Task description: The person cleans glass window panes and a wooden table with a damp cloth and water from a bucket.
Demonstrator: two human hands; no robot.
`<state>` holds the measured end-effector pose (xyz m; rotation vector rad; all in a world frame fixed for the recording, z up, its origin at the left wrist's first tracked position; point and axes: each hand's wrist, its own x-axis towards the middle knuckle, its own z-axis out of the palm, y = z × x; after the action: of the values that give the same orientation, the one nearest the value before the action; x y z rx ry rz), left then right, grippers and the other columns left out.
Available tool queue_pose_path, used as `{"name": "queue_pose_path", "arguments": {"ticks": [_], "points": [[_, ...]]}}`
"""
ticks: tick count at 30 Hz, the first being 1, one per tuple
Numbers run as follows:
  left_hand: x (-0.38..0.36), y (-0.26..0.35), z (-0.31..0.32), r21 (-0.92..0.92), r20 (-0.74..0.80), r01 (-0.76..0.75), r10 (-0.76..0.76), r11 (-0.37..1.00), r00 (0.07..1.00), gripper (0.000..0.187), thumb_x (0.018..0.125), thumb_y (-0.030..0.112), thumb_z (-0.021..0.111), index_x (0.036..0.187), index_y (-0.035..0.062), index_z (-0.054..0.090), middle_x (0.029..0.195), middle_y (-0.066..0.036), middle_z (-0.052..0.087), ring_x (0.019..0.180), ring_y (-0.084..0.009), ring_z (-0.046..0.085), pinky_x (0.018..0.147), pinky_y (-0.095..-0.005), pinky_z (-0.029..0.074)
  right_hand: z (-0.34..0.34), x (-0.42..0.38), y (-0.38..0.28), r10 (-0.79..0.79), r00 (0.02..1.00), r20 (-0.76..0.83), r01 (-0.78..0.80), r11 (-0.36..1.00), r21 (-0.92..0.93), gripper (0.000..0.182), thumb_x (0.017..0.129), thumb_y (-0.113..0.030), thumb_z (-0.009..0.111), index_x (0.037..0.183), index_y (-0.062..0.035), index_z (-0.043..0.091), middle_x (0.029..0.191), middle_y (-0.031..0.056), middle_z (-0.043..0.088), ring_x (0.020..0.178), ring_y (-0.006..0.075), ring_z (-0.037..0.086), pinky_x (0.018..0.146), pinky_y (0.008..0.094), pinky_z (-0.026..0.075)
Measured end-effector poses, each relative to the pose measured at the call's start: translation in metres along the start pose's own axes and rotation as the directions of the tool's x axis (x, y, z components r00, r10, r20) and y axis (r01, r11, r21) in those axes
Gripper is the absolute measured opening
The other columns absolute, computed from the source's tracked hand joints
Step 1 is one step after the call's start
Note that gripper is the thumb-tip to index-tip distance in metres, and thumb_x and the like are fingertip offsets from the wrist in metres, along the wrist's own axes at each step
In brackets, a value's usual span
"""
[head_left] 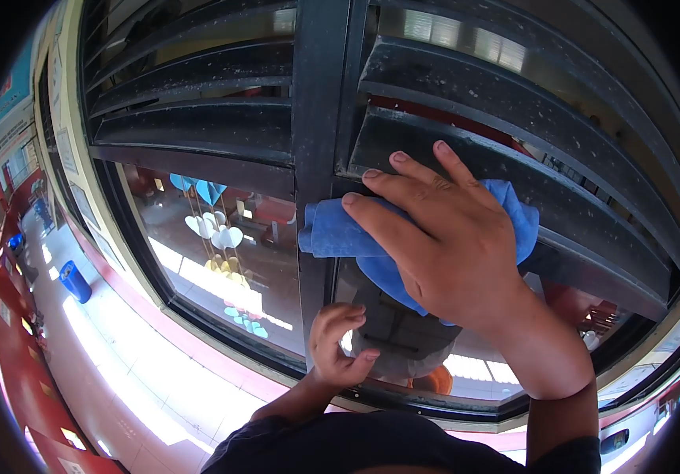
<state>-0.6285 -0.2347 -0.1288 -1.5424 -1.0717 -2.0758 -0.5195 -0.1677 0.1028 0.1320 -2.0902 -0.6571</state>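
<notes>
My right hand (458,245) presses a folded blue cloth (340,229) against the lower part of a dark louvred window. Its fingers are stretched forward, and the fingertips reach past the cloth onto a dusty black slat (529,170). Part of the cloth hangs below the palm, over the glass pane; the rest is hidden under the hand. Lower down, my left hand (336,347) is raised near the dark upright post (320,103), its fingers loosely curled, apart from the thumb, with nothing in them.
More dusty slats (197,67) run to the left of the post. Behind the lower left pane hang paper hearts (217,229). A blue bin (75,282) stands on the tiled corridor floor at left. An orange container (436,381) shows in the lower pane.
</notes>
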Motion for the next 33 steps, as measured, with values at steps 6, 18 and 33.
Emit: {"name": "queue_pose_path", "arguments": {"ticks": [6,18,33], "points": [[0.058,0.029,0.014,-0.277,0.344,0.138,-0.036,0.951,0.938,0.089,0.062,0.052,0.091,0.127,0.0011,0.056,0.115,-0.016,0.064,0.100,-0.0336,0.065,0.087,-0.0396,0.050,-0.025,0.002,-0.018,0.136,0.983,0.128,-0.157,0.972,0.177,0.043,0.074,0.000,0.060,0.115,-0.0068,0.070,0.105,0.0132,0.072,0.100,0.0319,0.071,0.092,0.0456,0.054],[0.028,0.070,-0.021,-0.570,0.498,0.637,-0.399,0.518,0.770,0.037,0.101,0.006,0.043,0.136,-0.0058,0.044,0.118,-0.018,0.063,0.117,-0.0259,0.062,0.102,-0.0392,0.047,-0.022,-0.029,-0.036,0.445,0.567,0.693,-0.813,0.437,0.385,0.073,0.074,-0.001,0.079,0.139,-0.0103,0.049,0.107,0.0108,0.064,0.093,0.0213,0.067,0.080,0.0327,0.054],[0.017,0.040,-0.079,-0.394,0.677,0.904,-0.611,0.169,0.409,0.043,0.087,0.004,0.072,0.127,-0.0013,0.059,0.116,-0.012,0.068,0.113,-0.0235,0.063,0.099,-0.0377,0.047,0.038,-0.238,-0.100,0.190,0.326,0.926,-0.368,-0.877,0.309,0.071,0.092,-0.013,0.070,0.151,-0.0162,0.031,0.120,0.0124,0.061,0.106,0.0220,0.064,0.093,0.0408,0.050]]}}
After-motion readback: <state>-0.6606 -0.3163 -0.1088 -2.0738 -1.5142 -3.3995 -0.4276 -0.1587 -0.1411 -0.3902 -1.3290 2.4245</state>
